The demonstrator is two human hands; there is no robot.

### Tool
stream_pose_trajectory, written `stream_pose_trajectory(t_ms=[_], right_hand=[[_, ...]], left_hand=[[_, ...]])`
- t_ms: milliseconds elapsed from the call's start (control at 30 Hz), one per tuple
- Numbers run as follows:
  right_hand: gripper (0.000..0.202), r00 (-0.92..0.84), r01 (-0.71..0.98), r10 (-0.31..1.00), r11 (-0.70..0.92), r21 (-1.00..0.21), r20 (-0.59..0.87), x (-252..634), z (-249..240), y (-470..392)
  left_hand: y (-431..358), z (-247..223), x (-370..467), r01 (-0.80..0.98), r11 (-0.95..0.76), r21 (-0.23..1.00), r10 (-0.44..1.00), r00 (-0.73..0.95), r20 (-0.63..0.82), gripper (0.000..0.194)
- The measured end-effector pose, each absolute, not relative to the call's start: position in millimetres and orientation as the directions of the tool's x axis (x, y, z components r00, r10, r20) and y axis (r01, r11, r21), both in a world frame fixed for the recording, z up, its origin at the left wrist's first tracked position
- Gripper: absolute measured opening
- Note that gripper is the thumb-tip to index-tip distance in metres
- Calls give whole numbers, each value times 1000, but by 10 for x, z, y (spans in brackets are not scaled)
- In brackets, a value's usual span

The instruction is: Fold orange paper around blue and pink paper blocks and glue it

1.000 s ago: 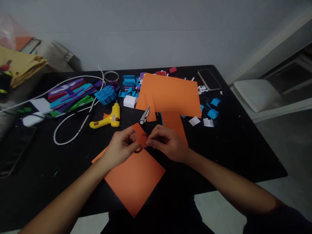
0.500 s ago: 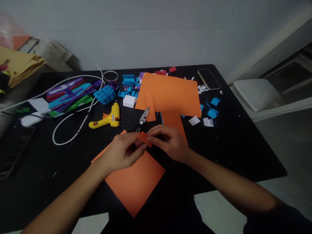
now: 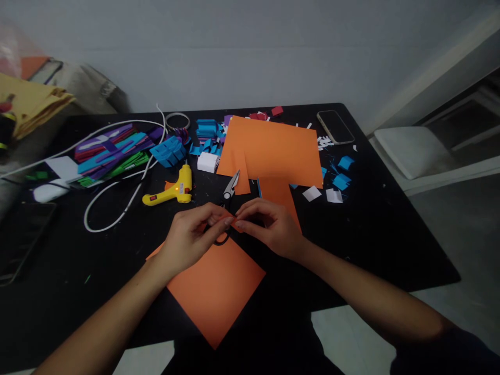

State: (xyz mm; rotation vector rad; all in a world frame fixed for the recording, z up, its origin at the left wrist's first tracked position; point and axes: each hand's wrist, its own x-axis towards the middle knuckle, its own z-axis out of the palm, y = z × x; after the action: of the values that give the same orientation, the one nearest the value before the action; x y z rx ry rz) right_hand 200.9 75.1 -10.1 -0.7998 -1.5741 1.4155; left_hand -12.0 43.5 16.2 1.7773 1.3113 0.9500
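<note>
Between my two hands is a small piece of orange paper [image 3: 236, 224], pinched at both ends and partly hidden by fingers. My left hand [image 3: 195, 232] has its thumb and fingers closed on the left end. My right hand [image 3: 271, 226] grips the right end with thumb and forefinger. Just beneath them lie black-handled scissors [image 3: 230, 188], blades pointing away from me. An orange paper sheet [image 3: 216, 291] rests on the table under my left hand. Beyond my right hand lies an orange paper strip [image 3: 279, 195].
A yellow glue gun [image 3: 175, 190] lies left of the scissors, near a looped white cable [image 3: 113, 227]. Large orange sheets [image 3: 273, 148] lie at the back. Bundled coloured strips [image 3: 113, 151] sit left; a phone [image 3: 335, 126] lies at the back right, by white and blue scraps [image 3: 341, 181].
My left hand has turned and shifted slightly, its thumb now near the right fingertips. Less of the small orange paper shows, and a scissors handle has come into sight beneath.
</note>
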Motion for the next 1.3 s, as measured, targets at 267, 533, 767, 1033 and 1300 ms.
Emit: stream_pose_trajectory(t_ms=[267, 533, 767, 1033, 1300], right_hand=[[9, -425, 173, 839, 445, -879, 341, 2066, -50, 792], [8, -400, 241, 846, 468, -850, 352, 2070, -65, 769], [8, -333, 111, 902, 327, -939, 275, 2049, -75, 759], [33, -262, -8, 960, 95, -995, 94, 2022, -60, 761], [35, -221, -72, 975, 17, -997, 32, 2017, -22, 767]], left_hand=[[450, 169, -159, 309, -96, 946, 995, 37, 89, 10], [469, 187, -146, 295, -68, 953, 997, -1, 72, 7], [457, 177, -159, 311, -94, 946, 995, -12, 102, 9], [457, 214, -138, 241, -87, 967, 995, -25, 96, 8], [450, 238, -137, 190, -73, 979, 997, -21, 78, 9]])
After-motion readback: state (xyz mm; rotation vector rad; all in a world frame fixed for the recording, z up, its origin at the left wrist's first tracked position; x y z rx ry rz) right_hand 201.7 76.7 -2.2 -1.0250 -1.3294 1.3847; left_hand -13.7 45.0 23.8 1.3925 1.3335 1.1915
